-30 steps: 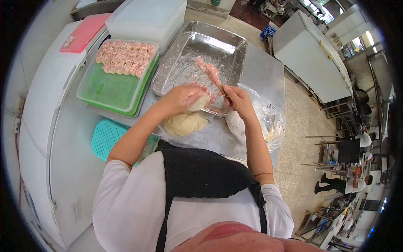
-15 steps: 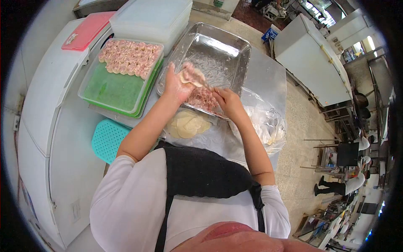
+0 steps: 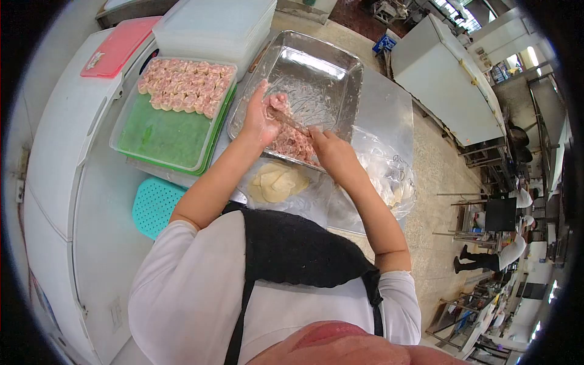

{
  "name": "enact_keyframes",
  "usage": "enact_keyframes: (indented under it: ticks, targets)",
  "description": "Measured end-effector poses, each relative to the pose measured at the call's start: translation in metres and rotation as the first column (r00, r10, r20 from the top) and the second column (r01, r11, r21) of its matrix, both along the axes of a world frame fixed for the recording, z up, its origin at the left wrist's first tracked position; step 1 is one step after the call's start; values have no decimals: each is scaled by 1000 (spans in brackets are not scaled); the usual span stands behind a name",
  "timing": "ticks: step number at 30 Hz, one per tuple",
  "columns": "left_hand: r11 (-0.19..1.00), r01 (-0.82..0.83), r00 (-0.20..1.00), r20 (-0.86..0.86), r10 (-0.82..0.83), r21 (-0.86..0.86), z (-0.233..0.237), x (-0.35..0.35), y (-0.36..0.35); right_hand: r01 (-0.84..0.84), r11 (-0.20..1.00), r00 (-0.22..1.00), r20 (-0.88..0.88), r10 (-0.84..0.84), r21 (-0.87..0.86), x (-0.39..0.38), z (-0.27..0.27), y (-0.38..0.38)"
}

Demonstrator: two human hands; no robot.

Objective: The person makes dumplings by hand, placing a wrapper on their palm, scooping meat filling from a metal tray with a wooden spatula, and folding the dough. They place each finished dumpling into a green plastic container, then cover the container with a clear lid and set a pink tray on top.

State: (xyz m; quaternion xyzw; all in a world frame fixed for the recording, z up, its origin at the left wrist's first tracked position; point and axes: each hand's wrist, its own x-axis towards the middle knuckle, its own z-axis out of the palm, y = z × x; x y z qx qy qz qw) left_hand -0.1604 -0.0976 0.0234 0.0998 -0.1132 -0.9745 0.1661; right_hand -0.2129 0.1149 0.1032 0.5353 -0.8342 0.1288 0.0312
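My left hand (image 3: 260, 121) is cupped over the near left side of a metal tray (image 3: 350, 91), its fingers closed round a filled dumpling (image 3: 279, 102). In my right hand (image 3: 325, 145) is a thin spatula (image 3: 291, 123), its tip against the filling at the dumpling. Minced meat (image 3: 292, 145) lies in the tray's near corner, below the spatula. A pile of round dough wrappers (image 3: 275, 182) rests on plastic just in front of the tray.
Rows of filled dumplings (image 3: 188, 85) sit in a green-bottomed plastic box (image 3: 161, 137) at the left. Behind it are stacked clear lids (image 3: 213, 30). A plastic bag (image 3: 389, 182) lies right, a turquoise basket (image 3: 155, 207) lower left. A person (image 3: 511, 252) stands far right.
My left fingers have closed round the wrapper, which lay flatter on the open hand before. The spatula has moved slightly left, and its tip now meets the filling.
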Motion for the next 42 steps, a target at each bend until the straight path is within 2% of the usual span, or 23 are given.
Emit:
enact_keyframes:
  ticks: [3,4,5,6,7,8,9,13,15,16,18,20,22,23,24,26,28,30,34,36,37,39,42]
  targets:
    - [990,60,992,-100,-74,-130,-6,-2,-6,-76,996,992,102,80,-46,-27,-1,13]
    - [989,55,992,-102,-69,-137,8,6,3,-11,984,956,285,62,-176,-32,8,21]
    - [944,40,998,-30,-53,-327,37,21,21,74,955,886,459,69,-286,-33,17,28]
    - [864,40,999,39,-24,-502,60,31,32,199,966,782,621,-55,-164,-30,30,33]
    - [862,38,999,36,-23,-506,73,33,35,198,966,783,619,-53,-168,-31,34,37]
    - [561,-15,999,6,35,-828,83,37,36,156,977,752,659,-23,-144,-32,36,41]
    - [150,-58,996,-47,79,-987,87,39,38,111,986,716,698,6,-122,-33,39,45]
    - [14,86,996,86,-24,-996,87,36,36,12,999,745,667,22,-46,-26,51,57]
    - [-284,149,980,180,-85,-947,92,37,34,-98,976,796,574,194,-194,-24,36,58]
    - [-288,149,981,178,-76,-946,89,38,35,-125,980,766,613,194,-154,-27,29,57]
    - [-546,93,995,102,14,-833,73,38,34,-188,966,754,604,258,-177,-43,5,54]
    - [-588,108,991,37,130,-801,47,40,38,-305,908,774,480,413,-288,-71,-36,49]
    - [-626,131,971,-29,239,-769,18,37,36,-283,938,886,321,336,-202,-80,-35,49]
    - [-431,277,937,143,319,-859,4,35,30,-237,965,957,144,252,-115,-81,-34,48]
    - [-206,409,876,320,360,-889,-8,32,26,-246,962,954,143,262,-121,-73,-35,47]
    - [-120,407,862,337,380,-905,-25,29,22,-228,938,970,24,243,-261,-49,-39,46]
    - [-17,409,843,370,391,-913,-27,35,26,-225,965,973,20,230,-137,-73,-84,35]
    - [-110,566,766,472,436,-817,-2,41,34,-43,975,998,-29,50,217,-87,-86,36]
    - [-113,358,835,264,483,-927,40,55,55,-57,962,997,-28,67,268,-104,-42,58]
    - [-297,135,900,-9,436,-945,57,54,61,-84,991,973,204,105,-108,-103,-14,71]
    - [-296,131,897,-14,442,-946,59,54,63,-92,990,974,198,112,-108,-99,-5,74]
    - [-435,170,892,-49,448,-884,62,53,66,-221,919,789,494,366,-328,-90,5,75]
    - [-296,192,954,107,282,-936,75,44,72,-273,915,736,547,398,-298,-70,-21,63]
